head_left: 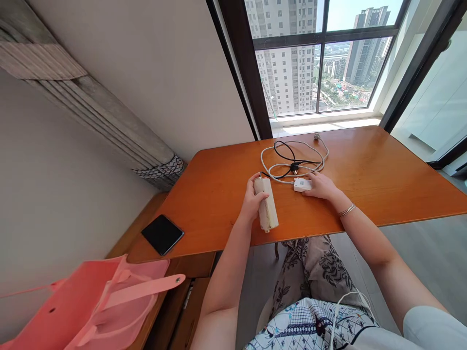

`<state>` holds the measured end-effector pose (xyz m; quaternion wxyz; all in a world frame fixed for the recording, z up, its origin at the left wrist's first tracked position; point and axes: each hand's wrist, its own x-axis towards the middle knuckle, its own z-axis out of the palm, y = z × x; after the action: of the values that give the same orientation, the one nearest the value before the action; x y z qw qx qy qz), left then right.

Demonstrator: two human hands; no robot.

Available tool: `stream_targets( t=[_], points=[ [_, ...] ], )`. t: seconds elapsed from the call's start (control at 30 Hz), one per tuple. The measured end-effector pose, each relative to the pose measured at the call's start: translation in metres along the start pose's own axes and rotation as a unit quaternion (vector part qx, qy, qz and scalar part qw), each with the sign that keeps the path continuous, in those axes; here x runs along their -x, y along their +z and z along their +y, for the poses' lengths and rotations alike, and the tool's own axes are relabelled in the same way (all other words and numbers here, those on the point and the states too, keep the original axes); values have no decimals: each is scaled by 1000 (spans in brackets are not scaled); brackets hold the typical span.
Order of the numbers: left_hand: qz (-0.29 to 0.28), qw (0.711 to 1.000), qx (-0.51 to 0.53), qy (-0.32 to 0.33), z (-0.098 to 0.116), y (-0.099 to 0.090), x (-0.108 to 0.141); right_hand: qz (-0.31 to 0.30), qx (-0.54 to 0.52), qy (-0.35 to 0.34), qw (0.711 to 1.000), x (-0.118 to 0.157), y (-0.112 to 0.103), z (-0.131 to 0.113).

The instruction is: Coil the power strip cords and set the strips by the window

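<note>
Where the left hand curls, a cream block lies gripped.

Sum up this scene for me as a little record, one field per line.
left hand: holds a long cream block
right hand: holds a small white block
cords: black cord and white cord, loops overlapping
surface: wooden table
table's left end: dark slab, phone-like, lying flat
background: window, tall buildings outside
</note>
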<state>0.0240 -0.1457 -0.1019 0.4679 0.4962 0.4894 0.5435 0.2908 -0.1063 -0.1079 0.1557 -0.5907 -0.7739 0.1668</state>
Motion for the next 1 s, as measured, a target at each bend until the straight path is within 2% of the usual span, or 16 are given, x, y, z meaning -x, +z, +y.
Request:
stream_targets(
  t=[0.07, 0.1, 0.13, 0.17, 0.23, 0.3, 0.33, 0.4, 0.5, 0.63, 0.7, 0.77, 0.87, 0.93, 1.0],
  points=[
    [-6, 1000, -2, 1, -2, -2, 0, -21, -63, 15, 998, -1, -5, 1],
    [-12, 1000, -2, 3, -4, -2, 0, -27, -139, 23, 990, -3, -6, 2],
    [-21, 1000, -1, 5, -4, -3, 1, -34, -240, 34, 970, -4, -6, 1],
    [-36, 999, -1, 7, -5, -2, 3, -48, -350, 50, 934, -5, -5, 0],
    [-87, 996, -9, 14, -3, 1, 9, -85, -535, 85, 836, -6, -1, -4],
    [-163, 986, -30, 20, 2, 9, 18, -112, -641, 103, 752, -7, 3, -11],
    [-206, 977, -50, 22, 5, 13, 24, -119, -670, 103, 725, -7, 6, -14],
    [-289, 951, -108, 15, 13, 25, 37, -125, -704, 86, 694, -5, 9, -20],
    [-387, 900, -200, -1, 22, 44, 55, -120, -712, 55, 690, -1, 12, -25],
    [-460, 837, -296, 27, 26, 63, 64, -103, -665, 25, 739, 2, 10, -22],
    [-483, 812, -326, 33, 25, 67, 65, -108, -650, 28, 752, 2, 5, -18],
    [-494, 800, -339, 34, 23, 70, 65, -103, -669, 33, 735, 1, 0, -16],
    [-504, 796, -332, 43, 21, 73, 67, -89, -704, 1, 705, 2, -3, -17],
    [-510, 796, -323, 46, 21, 77, 68, -99, -684, -20, 722, 3, 2, -20],
    [-517, 794, -316, 45, 20, 83, 68, -110, -628, -25, 770, 4, 11, -23]
  ],
)
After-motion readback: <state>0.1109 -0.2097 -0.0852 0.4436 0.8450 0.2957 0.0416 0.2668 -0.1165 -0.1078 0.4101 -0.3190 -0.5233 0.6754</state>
